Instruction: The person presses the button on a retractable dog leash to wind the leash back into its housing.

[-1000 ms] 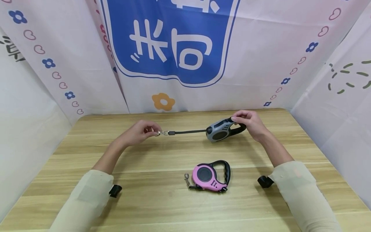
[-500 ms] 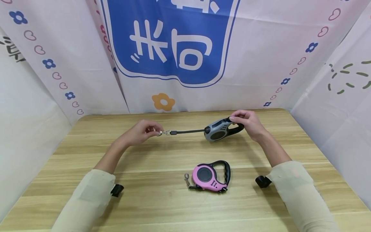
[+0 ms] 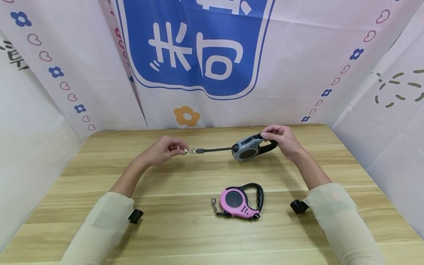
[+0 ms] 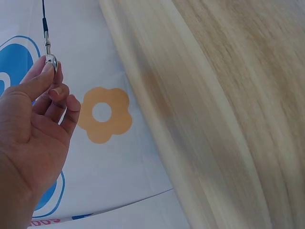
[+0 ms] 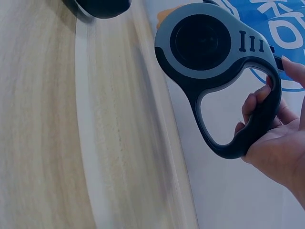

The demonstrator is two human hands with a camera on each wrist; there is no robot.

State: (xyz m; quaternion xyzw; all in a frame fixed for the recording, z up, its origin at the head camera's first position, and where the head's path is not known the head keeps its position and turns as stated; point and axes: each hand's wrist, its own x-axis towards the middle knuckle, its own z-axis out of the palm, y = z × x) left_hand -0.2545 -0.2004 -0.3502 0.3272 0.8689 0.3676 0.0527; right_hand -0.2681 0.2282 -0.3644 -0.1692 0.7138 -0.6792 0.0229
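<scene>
My right hand [image 3: 281, 140] grips the black handle of a grey retractable dog leash [image 3: 246, 148], fingers wrapped through its loop. In the right wrist view the thumb touches the button end of the leash case [image 5: 200, 42]. With thumb and fingertips my left hand [image 3: 165, 150] pinches the silver snap hook [image 3: 190, 151] at the end of the cord. Between the hands the black cord [image 3: 216, 149] runs nearly straight, above the table. The left wrist view shows the hook [image 4: 50, 59] between thumb and index finger. Nearer me, a pink retractable leash [image 3: 233, 200] lies flat on the table.
The pink leash's small metal hook [image 3: 213, 202] lies at its left side. A wooden table [image 3: 172, 235] spreads under both arms. White printed cloth [image 3: 291, 73] hangs behind the back edge and along both sides.
The grey leash and my right hand have shifted slightly left. My left hand and the hook have moved slightly right, so the visible cord is shorter. The pink leash has stayed put.
</scene>
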